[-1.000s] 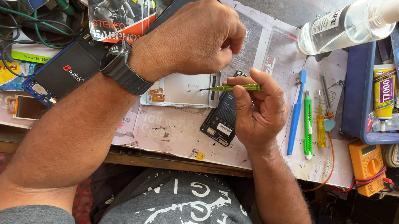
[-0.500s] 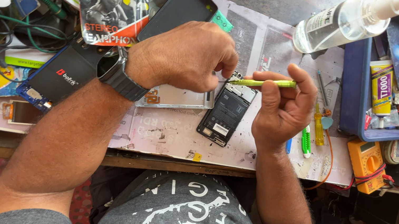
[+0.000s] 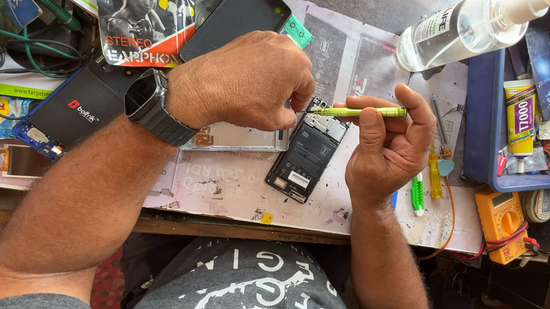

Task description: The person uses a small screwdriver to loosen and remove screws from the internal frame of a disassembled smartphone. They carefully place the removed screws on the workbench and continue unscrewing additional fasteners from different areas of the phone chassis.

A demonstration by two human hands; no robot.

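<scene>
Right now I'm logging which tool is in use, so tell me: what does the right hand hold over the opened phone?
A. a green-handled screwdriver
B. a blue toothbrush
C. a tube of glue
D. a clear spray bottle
A: the right hand grips a slim green-handled screwdriver, its tip pointed at the top edge of the opened phone, beside the left hand.

A green screwdriver (image 3: 359,111) is pinched in the right hand (image 3: 388,147), its tip held at the far end of an opened phone (image 3: 307,154) on the bench. The left hand (image 3: 246,84) is closed over that tip. A blue tray (image 3: 483,129) is seen far right.
</scene>
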